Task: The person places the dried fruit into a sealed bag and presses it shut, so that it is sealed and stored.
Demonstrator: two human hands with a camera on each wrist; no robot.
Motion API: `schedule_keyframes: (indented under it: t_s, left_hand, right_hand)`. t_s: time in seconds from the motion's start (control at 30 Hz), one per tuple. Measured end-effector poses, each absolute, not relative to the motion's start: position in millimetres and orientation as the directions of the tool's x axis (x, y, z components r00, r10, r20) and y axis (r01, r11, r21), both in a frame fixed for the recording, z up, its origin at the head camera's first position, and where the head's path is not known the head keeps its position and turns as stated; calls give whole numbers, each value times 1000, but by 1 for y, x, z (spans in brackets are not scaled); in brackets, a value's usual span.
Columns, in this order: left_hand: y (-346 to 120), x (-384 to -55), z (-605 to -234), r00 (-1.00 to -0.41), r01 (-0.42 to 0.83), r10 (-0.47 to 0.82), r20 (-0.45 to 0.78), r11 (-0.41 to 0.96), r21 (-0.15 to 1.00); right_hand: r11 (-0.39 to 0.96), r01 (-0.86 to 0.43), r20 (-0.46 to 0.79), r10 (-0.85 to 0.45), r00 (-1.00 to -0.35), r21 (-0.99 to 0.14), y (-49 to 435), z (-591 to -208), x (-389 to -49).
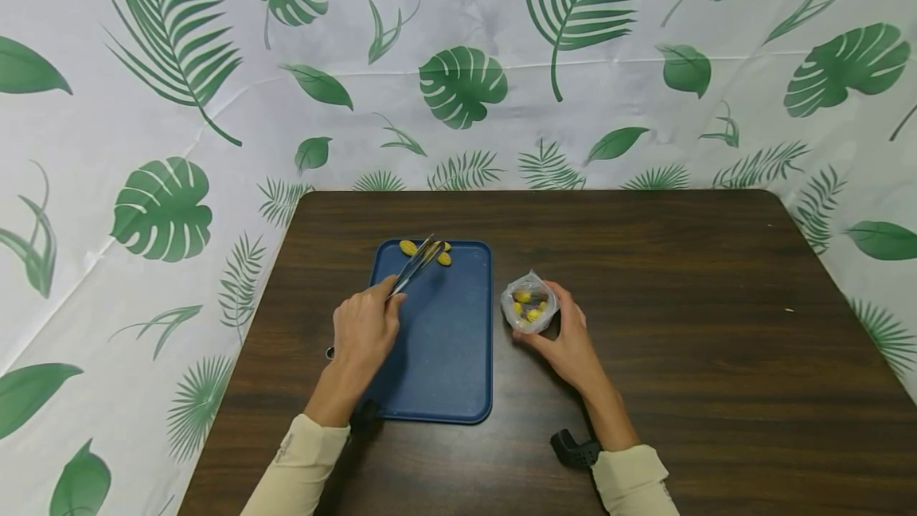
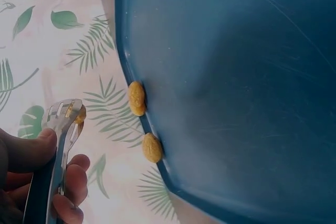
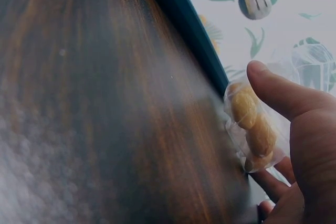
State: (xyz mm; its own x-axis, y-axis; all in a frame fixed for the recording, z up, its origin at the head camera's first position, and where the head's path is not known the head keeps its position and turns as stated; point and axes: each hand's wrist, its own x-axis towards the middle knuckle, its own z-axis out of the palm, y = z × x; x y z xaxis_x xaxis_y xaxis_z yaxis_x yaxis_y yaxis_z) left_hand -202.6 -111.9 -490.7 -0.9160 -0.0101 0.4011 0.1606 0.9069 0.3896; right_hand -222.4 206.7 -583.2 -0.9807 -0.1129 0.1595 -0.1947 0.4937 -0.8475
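Observation:
My left hand (image 1: 364,327) grips metal tongs (image 1: 413,266) with slotted tips, over the far end of the blue tray (image 1: 447,357). Between the tong tips, the left wrist view shows a small yellow oval piece (image 2: 80,115). Two similar yellow pieces, one (image 2: 136,98) beside the other (image 2: 152,147), lie along the tray's edge. On the tray's right side, my right hand (image 1: 569,341) holds a clear plastic bag (image 1: 509,305), thumb and fingers around its sides. Its mouth faces up, and several yellow pieces (image 3: 260,136) show inside it.
The tray lies on a dark wooden table (image 1: 716,341). Behind the table hangs a white cloth (image 1: 387,6) printed with green leaves. A black strap-like device (image 1: 575,450) sits by the right wrist.

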Motion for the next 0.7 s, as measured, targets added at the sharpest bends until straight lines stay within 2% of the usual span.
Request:
schedule_keyframes:
  t_s: [0.7]
  left_hand:
    - [-101, -193, -480, -902, 202, 9, 431, 892, 404]
  right_hand:
    - [491, -213, 178, -117, -977, -845, 206, -584, -223]
